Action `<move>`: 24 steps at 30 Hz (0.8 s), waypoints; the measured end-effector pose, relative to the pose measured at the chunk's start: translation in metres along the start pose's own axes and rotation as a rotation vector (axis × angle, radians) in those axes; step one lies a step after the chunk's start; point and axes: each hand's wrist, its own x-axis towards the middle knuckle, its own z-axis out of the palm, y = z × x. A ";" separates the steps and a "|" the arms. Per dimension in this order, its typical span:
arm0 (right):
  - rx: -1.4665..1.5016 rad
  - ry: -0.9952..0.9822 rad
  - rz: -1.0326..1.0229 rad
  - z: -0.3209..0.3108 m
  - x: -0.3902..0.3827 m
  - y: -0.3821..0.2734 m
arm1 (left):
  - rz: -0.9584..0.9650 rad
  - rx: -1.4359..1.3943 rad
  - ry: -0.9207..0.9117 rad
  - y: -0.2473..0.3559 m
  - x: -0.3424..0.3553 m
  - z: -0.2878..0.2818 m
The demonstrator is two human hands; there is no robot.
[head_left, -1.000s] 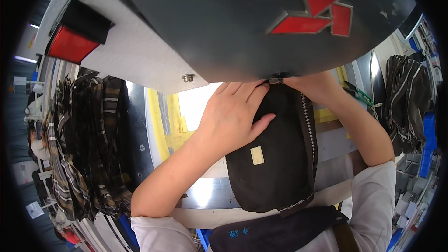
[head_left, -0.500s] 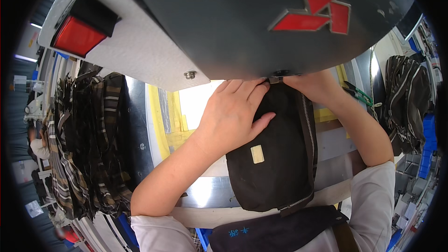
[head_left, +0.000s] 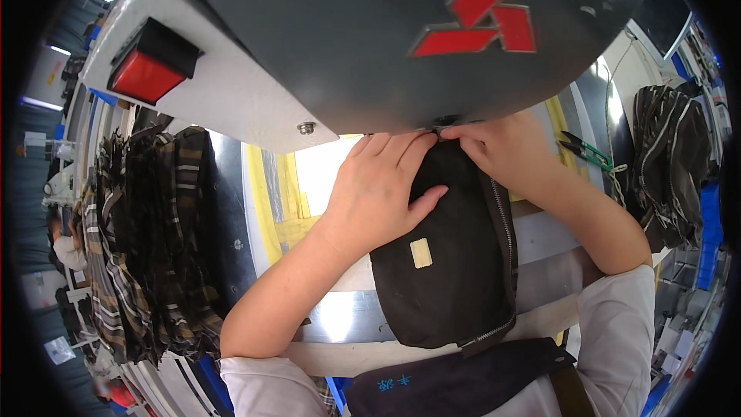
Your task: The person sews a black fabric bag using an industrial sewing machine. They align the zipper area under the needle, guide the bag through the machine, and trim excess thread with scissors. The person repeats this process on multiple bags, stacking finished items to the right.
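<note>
A black fabric pouch [head_left: 444, 278] with a metal zipper [head_left: 503, 220] along its right side lies lengthwise in front of me, a small cream tag [head_left: 421, 253] on it. My left hand [head_left: 386, 185] rests flat on the pouch's far left part, fingers stretched forward and thumb out to the side. At the pouch's far end my right hand [head_left: 494, 147] is closed, its thumb and bent fingers pinching the edge near the zipper. The fingertips of both hands almost meet just below the grey machine head [head_left: 370, 46], which partly hides the pouch's far edge.
Dark and plaid fabric pieces [head_left: 147, 239] are heaped at the left. More dark zippered pieces [head_left: 670, 162] hang at the right. Green-handled thread snips [head_left: 587, 152] lie beside my right forearm. Yellow tape [head_left: 262, 201] borders the white work plate. A red switch [head_left: 150, 69] sits on the machine.
My right hand has shifted left and curled its fingers over the pouch's far edge, covering a metal piece seen there before. The left hand stays flat on the pouch. The view has shifted slightly.
</note>
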 end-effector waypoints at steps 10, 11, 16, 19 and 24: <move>0.116 -0.142 -0.084 -0.003 0.012 0.009 | 0.030 -0.012 -0.040 -0.005 0.003 -0.006; 0.105 -0.124 -0.106 -0.005 0.012 0.009 | 0.027 -0.009 -0.040 -0.005 0.002 -0.006; -0.095 -0.069 -0.303 -0.008 -0.004 0.009 | 0.012 0.021 -0.070 -0.006 0.001 -0.005; -0.170 -0.115 -0.319 -0.010 -0.007 0.003 | -0.003 0.027 -0.088 -0.006 0.000 -0.004; -0.191 -0.139 -0.354 -0.010 -0.009 0.004 | 0.024 0.041 -0.045 -0.007 0.000 -0.004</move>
